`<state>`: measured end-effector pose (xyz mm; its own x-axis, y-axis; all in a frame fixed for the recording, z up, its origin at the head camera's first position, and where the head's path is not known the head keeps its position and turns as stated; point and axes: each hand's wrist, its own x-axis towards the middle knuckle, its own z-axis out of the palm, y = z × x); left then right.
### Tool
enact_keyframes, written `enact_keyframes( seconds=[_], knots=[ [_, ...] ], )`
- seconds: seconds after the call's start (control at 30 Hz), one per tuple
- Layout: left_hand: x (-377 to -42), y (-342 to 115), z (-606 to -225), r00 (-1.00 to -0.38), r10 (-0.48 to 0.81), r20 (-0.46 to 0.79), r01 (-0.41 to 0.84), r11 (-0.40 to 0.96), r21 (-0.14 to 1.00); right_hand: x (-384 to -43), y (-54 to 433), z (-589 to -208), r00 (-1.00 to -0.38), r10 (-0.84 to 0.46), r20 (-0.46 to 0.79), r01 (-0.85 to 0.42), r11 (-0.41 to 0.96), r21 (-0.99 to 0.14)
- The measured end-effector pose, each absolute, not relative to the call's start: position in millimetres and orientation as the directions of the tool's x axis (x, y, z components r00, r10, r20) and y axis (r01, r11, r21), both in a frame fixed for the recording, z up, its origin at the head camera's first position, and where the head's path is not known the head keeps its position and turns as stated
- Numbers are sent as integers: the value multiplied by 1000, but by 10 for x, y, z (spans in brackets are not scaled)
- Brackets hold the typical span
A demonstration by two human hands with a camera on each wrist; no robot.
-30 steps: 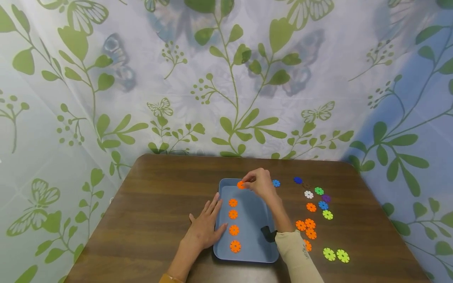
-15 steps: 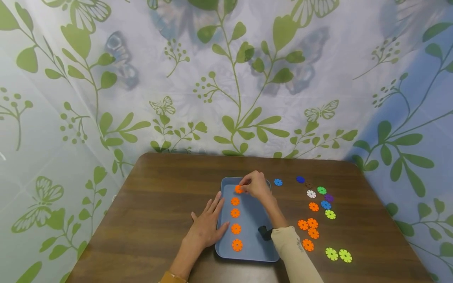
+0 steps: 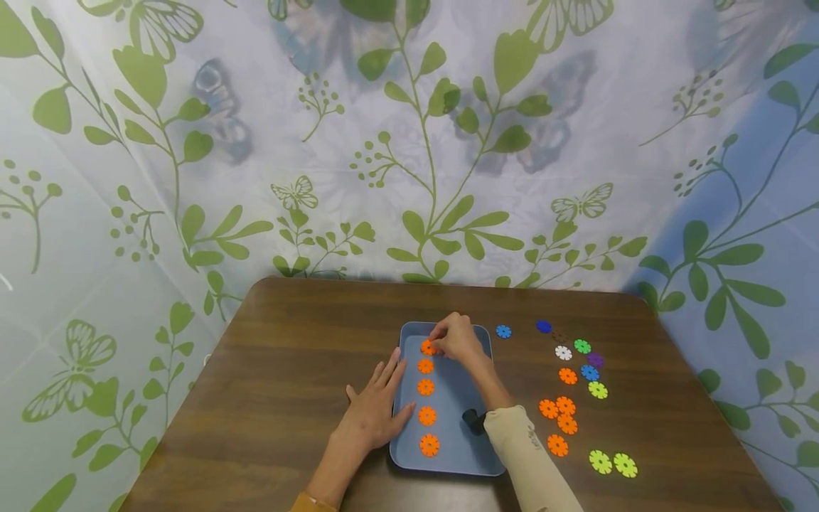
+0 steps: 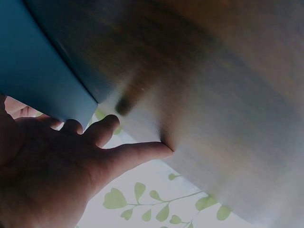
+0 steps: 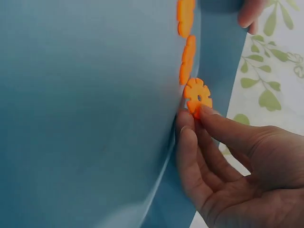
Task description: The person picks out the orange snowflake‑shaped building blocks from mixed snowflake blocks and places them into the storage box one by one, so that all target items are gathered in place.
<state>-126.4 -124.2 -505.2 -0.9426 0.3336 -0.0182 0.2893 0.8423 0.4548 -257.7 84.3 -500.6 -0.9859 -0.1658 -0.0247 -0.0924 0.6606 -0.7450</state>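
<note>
My right hand [image 3: 459, 340] pinches an orange notched plastic disc [image 5: 198, 96] between thumb and fingers, at the far left corner of the blue-grey tray [image 3: 457, 455]. In the right wrist view this disc stands tilted, close to the tray's floor and wall. A column of orange discs [image 3: 426, 387] lies along the tray's left side, nearer me. My left hand [image 3: 367, 416] rests at the tray's left edge with fingers spread, its thumb over the rim. In the left wrist view the left hand [image 4: 61, 161] shows its extended fingers beside the tray's outer wall [image 4: 42, 71].
Right of the tray, loose discs lie on the brown wooden table [image 3: 307, 341]: several orange discs [image 3: 566, 406], yellow-green discs [image 3: 600, 461], a white disc [image 3: 563, 353], a purple disc [image 3: 595, 360] and blue ones. A leaf-patterned curtain [image 3: 358, 156] hangs behind the table.
My right hand has brought the orange disc from the tray's far rim down and slightly left, toward the column's far end. The left hand stays at the tray's edge.
</note>
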Motion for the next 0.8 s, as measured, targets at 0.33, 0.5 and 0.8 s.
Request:
enact_keyframes(
  seconds=[0.33, 0.5, 0.8],
  knots=[
    [-1269, -1242, -5083, -941, 337, -14, 295, 842, 453, -2584, 785, -4999, -986, -165, -29, -104, 734, -671],
    [-1273, -1245, -5081, -940, 341, -10, 299, 838, 456, -2582, 748, -4974, -985, -171, -5, -132, 782, -610],
    [-1257, -1249, -5061, -940, 342, -18, 295, 837, 461, -2582, 700, -4981, -984, -178, -15, -145, 844, -516]
  ],
)
